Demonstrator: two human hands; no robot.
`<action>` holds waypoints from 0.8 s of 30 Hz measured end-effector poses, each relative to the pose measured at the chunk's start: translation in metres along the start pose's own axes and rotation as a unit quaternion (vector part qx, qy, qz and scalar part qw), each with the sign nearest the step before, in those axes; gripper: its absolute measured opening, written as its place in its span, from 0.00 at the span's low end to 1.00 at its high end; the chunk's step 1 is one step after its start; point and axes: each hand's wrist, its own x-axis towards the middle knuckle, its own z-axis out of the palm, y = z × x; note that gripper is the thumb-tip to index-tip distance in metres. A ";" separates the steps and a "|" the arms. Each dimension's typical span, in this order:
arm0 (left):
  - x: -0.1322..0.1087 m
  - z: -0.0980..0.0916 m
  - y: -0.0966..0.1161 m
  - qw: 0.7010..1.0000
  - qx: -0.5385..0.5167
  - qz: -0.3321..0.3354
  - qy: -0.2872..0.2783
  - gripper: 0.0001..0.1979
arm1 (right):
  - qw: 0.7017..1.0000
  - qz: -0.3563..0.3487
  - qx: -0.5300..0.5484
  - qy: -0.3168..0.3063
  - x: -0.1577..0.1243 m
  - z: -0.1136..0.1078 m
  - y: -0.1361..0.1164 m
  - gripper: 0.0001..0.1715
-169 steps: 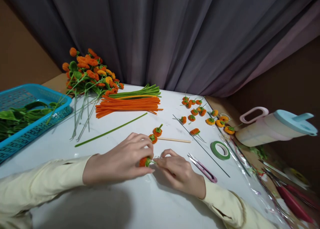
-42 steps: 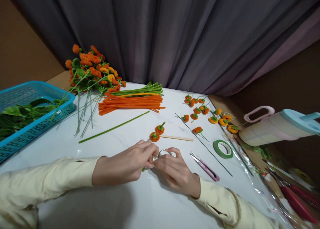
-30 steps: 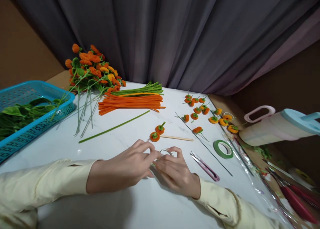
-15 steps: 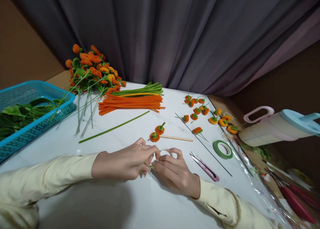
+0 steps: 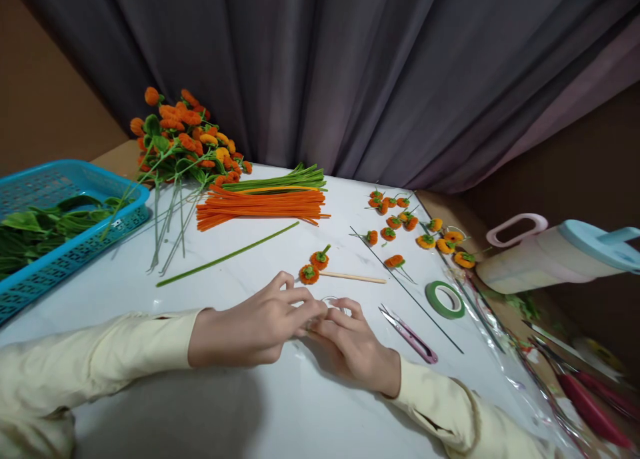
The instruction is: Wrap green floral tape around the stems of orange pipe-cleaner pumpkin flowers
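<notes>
As left hand and right hand meet, fingers curled, any hold is hidden. Just on their far side, the nearer orange flower head looks light, soft, best gripped at its green base.

The two middle orange flower heads look fuzzy and matt, the tabletop smooth and faintly glossy. The left basket is plastic; the right snips have shiny metal blades.

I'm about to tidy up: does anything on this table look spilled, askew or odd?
I see no spill. The tumbler appears to lean, but the curtain also slants there, so perhaps that's lens distortion. One green stem lies apart from the green bundle.
</notes>
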 end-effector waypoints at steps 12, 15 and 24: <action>0.003 -0.005 -0.002 0.995 -0.021 0.000 -0.096 0.13 | 0.994 -0.104 -0.014 -0.021 0.000 -0.005 0.002 0.10; 0.001 -0.007 0.000 0.995 0.046 0.037 -0.083 0.13 | 0.998 -0.052 0.002 -0.040 -0.003 -0.004 0.003 0.09; 0.004 -0.011 0.000 0.989 0.105 0.097 -0.034 0.12 | 0.998 -0.031 0.057 0.012 -0.001 -0.002 0.003 0.15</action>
